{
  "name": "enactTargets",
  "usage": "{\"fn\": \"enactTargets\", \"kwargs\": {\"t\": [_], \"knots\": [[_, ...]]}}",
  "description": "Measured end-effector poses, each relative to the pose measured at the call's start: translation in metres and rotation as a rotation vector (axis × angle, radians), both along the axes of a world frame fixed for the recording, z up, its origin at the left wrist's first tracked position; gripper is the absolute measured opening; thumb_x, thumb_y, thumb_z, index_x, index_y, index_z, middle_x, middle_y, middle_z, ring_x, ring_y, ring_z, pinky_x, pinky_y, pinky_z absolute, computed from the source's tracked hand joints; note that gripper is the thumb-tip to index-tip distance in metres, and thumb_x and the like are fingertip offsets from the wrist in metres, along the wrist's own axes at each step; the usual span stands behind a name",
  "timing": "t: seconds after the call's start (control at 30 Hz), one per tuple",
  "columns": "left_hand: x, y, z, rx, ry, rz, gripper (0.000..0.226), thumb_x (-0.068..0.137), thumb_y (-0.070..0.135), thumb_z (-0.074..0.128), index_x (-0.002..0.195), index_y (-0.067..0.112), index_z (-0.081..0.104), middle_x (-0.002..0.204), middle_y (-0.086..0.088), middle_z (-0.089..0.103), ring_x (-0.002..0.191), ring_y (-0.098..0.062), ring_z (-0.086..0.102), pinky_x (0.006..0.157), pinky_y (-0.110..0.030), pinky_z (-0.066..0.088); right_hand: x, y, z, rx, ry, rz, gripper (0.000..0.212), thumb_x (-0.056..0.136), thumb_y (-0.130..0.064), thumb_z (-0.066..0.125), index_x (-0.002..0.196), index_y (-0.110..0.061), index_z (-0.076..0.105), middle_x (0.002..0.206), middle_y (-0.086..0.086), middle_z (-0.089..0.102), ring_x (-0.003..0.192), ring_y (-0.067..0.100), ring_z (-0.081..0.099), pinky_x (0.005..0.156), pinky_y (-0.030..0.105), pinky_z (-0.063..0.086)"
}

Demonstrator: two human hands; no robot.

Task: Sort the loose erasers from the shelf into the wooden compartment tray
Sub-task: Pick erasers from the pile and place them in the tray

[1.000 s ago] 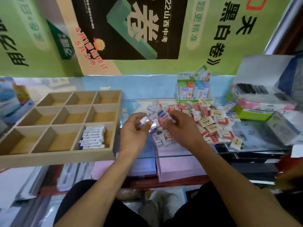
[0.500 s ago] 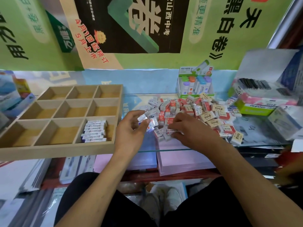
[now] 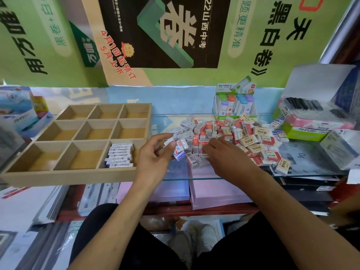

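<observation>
Nearest me, at centre frame, my left hand (image 3: 155, 152) grips a small clutch of blue-and-white erasers (image 3: 178, 150), thumb over the top and fingers curled beneath. They sit fanned and uneven, so I judge one could slip out over the glass shelf (image 3: 311, 164) edge just below and drop among the pink packs (image 3: 214, 190) underneath.

Just right of it, my right hand (image 3: 224, 152) lies knuckles-up on the near edge of the eraser pile (image 3: 239, 135); its fingertips are tucked under, so I cannot tell whether it pinches anything. Raking there could push the near erasers off the edge, and the red, tan and blue kinds are mixed, so a wrong one may ride along.

Left of centre, the wooden tray (image 3: 74, 174) overhangs its support; its lower-right compartment holds a neat row of blue erasers (image 3: 119, 155), which a careless drop would scatter.
</observation>
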State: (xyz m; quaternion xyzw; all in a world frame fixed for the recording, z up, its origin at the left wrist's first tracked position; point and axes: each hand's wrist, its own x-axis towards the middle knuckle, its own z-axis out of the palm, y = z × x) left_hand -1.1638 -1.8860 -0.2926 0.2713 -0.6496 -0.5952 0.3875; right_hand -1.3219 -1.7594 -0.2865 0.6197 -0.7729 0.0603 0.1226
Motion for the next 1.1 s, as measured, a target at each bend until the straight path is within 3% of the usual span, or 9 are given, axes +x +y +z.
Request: {"fn": "enactTargets", "kwargs": {"t": [0.2, 0.33, 0.43, 0.63, 0.73, 0.83, 0.9, 1.0, 1.1], "knots": [[0.007, 0.003, 0.009, 0.049, 0.057, -0.018, 0.019, 0.091, 0.012, 0.064, 0.109, 0.014, 0.066, 0.094, -0.002, 0.073, 0.085, -0.013, 0.070, 0.079, -0.039, 0.060, 0.004, -0.005, 0.003, -0.061, -0.005, -0.050, 0.042, 0.075, 0.009, 0.062, 0.116, -0.004, 0.060, 0.104, 0.015, 0.064, 0.096, 0.034, 0.057, 0.073, 0.042, 0.050], [0.014, 0.000, 0.013, 0.067, 0.105, -0.005, 0.017, 0.092, 0.012, 0.062, 0.108, 0.015, 0.067, 0.090, 0.000, 0.072, 0.084, -0.012, 0.070, 0.067, -0.028, 0.058, 0.014, -0.015, 0.017, -0.292, -0.411, -0.070, 0.012, 0.092, -0.002, 0.053, 0.092, -0.011, 0.060, 0.084, 0.008, 0.065, 0.079, 0.024, 0.059, 0.066, 0.031, 0.040], [0.026, -0.008, 0.016, 0.039, 0.154, 0.073, 0.014, 0.093, 0.017, 0.061, 0.104, 0.021, 0.068, 0.089, 0.003, 0.069, 0.087, -0.016, 0.069, 0.068, -0.026, 0.057, 0.031, -0.029, 0.029, -0.350, -0.674, -0.080, 0.032, 0.097, -0.014, 0.049, 0.069, -0.027, 0.043, 0.063, -0.007, 0.052, 0.060, 0.005, 0.052, 0.058, 0.026, 0.037], [0.075, -0.042, 0.019, -0.139, 0.087, 0.244, 0.015, 0.096, 0.018, 0.057, 0.104, 0.020, 0.069, 0.091, 0.007, 0.072, 0.081, -0.007, 0.068, 0.068, -0.025, 0.055, 0.063, -0.069, 0.037, -0.357, -0.869, -0.018, 0.014, 0.095, -0.014, 0.053, 0.085, -0.011, 0.062, 0.075, 0.001, 0.066, 0.067, 0.012, 0.061, 0.065, 0.033, 0.048], [0.109, -0.070, 0.022, -0.305, -0.045, 0.253, 0.015, 0.098, 0.018, 0.055, 0.099, 0.021, 0.070, 0.088, 0.011, 0.072, 0.078, 0.000, 0.064, 0.071, -0.018, 0.049, 0.081, -0.096, 0.036, -0.323, -0.954, 0.046, 0.015, 0.094, -0.015, 0.054, 0.085, -0.022, 0.064, 0.075, -0.005, 0.067, 0.069, 0.009, 0.064, 0.069, 0.028, 0.054], [0.141, -0.106, 0.027, -0.483, -0.291, 0.240, 0.010, 0.094, 0.029, 0.057, 0.093, 0.033, 0.066, 0.088, 0.017, 0.070, 0.081, 0.008, 0.062, 0.072, -0.009, 0.044, 0.100, -0.125, 0.032, -0.289, -0.955, 0.122, 0.014, 0.089, -0.023, 0.054, 0.092, -0.021, 0.068, 0.083, 0.001, 0.070, 0.078, 0.024, 0.066, 0.076, 0.045, 0.056], [0.158, -0.131, 0.033, -0.617, -0.470, 0.189, 0.008, 0.093, 0.029, 0.059, 0.095, 0.030, 0.067, 0.090, 0.014, 0.069, 0.081, 0.009, 0.060, 0.070, -0.006, 0.040, 0.112, -0.142, 0.033, -0.284, -0.907, 0.152, 0.015, 0.091, -0.018, 0.054, 0.097, -0.017, 0.069, 0.085, 0.002, 0.070, 0.078, 0.023, 0.065, 0.073, 0.045, 0.054], [0.167, -0.158, 0.038, -0.745, -0.675, -0.002, 0.019, 0.089, 0.040, 0.058, 0.097, 0.029, 0.071, 0.098, 0.011, 0.072, 0.084, -0.001, 0.062, 0.075, -0.017, 0.046, 0.122, -0.163, 0.032, -0.288, -0.868, 0.131, 0.014, 0.093, -0.015, 0.054, 0.096, -0.015, 0.068, 0.084, 0.003, 0.070, 0.076, 0.022, 0.063, 0.069, 0.036, 0.051], [0.158, -0.170, 0.036, -0.771, -1.000, -0.157, 0.023, 0.084, 0.038, 0.069, 0.107, 0.039, 0.067, 0.115, 0.010, 0.068, 0.105, -0.014, 0.061, 0.089, -0.033, 0.049, 0.125, -0.173, 0.026, -0.297, -0.857, 0.095, 0.014, 0.093, -0.014, 0.054, 0.095, -0.015, 0.068, 0.086, 0.003, 0.070, 0.076, 0.020, 0.063, 0.070, 0.036, 0.051]]}}
